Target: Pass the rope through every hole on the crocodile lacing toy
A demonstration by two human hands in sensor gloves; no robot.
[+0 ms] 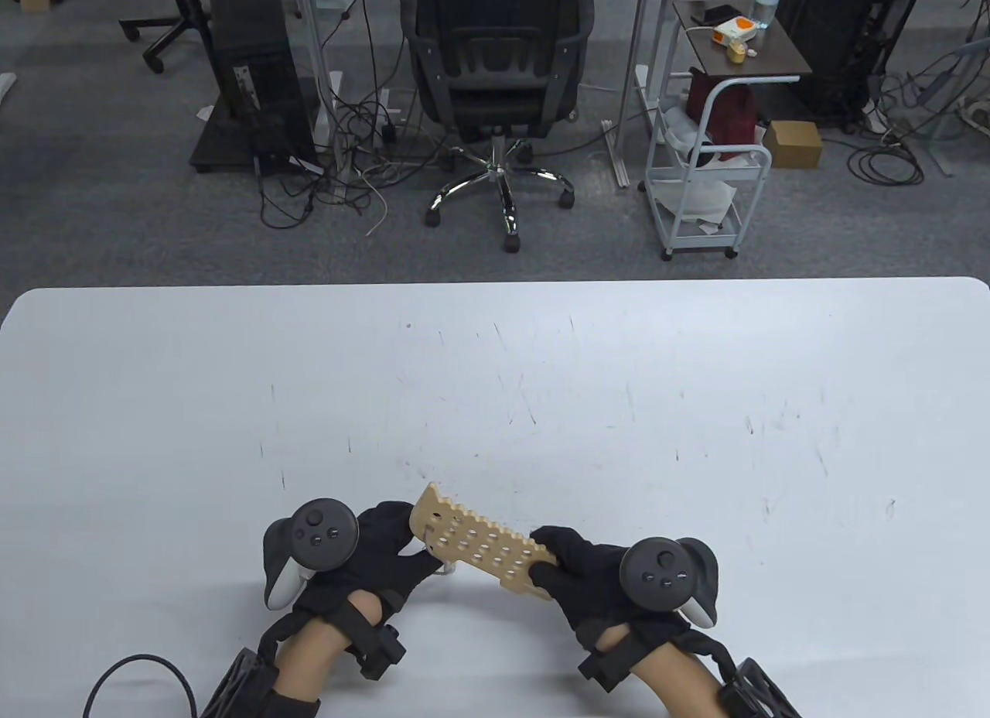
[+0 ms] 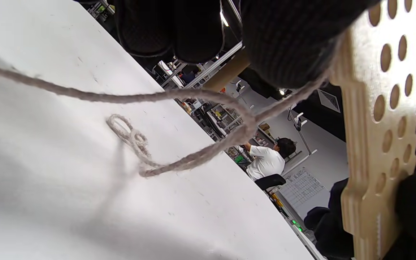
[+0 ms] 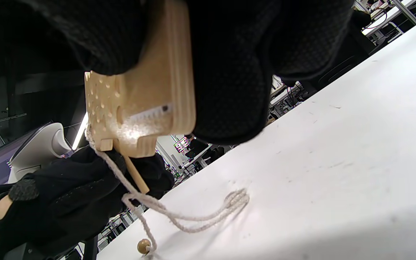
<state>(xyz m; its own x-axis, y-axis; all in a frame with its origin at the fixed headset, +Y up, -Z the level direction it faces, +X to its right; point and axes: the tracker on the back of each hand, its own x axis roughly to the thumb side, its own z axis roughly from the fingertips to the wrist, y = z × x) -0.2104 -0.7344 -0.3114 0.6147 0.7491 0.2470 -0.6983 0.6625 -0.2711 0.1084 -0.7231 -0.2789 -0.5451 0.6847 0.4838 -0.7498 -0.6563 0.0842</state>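
You've got the crocodile lacing board (image 1: 481, 546) lifted off the white table (image 1: 495, 377), low centre of the table view, one hand at each end so the hole grid stays exposed. Right hand (image 1: 611, 575): fingers clamped on the lower-right end, acting as the anchor. Left hand (image 1: 363, 552): fingers curled around the upper-left end; the wooden needle (image 3: 136, 176) pokes out beneath the board there, but exact grip on it is hidden. Rope (image 3: 179, 213) hangs slack from that end, loop resting on the table, bead (image 3: 143, 246) at its tail. Probably very few holes are laced. Watch the slack for snags.
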